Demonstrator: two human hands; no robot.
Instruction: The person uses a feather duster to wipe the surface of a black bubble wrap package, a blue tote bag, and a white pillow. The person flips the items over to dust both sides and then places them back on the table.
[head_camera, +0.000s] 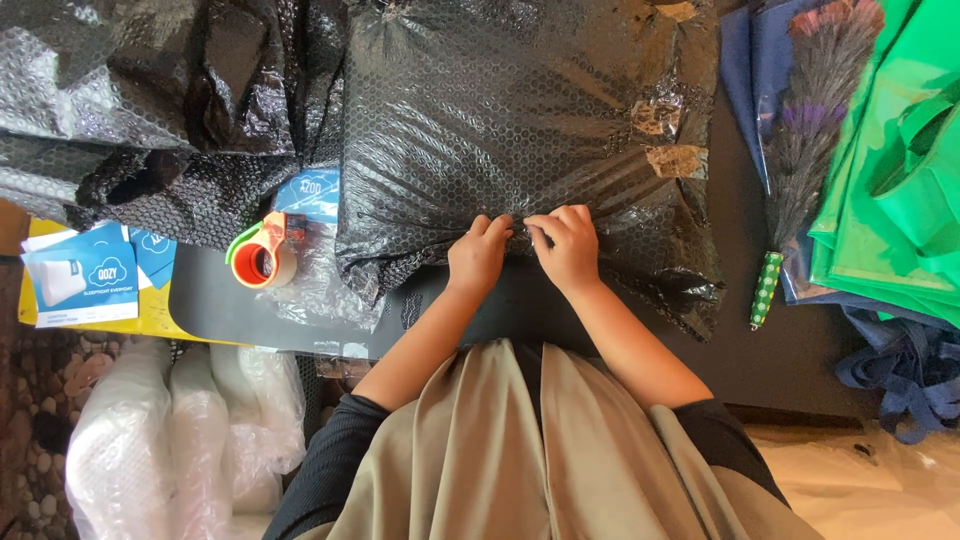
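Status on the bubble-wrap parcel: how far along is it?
Done: the black bubble-wrap parcel is fully covered, with tape patches on its right side. In hand: left hand and right hand pinch the gathered wrap at the near edge. Left: that gather shows no tape, and the tape dispenser lies untouched to the left.

Two hands, left hand (477, 254) and right hand (566, 243), both pinching one black bubble-wrap parcel (520, 120). One loose heap of black bubble wrap (150, 110) beside it. One orange tape dispenser (264, 256). Three blue-and-white printed cards (85, 275) at least, one partly under the wrap. One feather duster (810, 120) with a green-dotted handle. A stack of green bags (895, 170), exact count unclear. Three white bubble-wrap rolls (185, 440), roughly.
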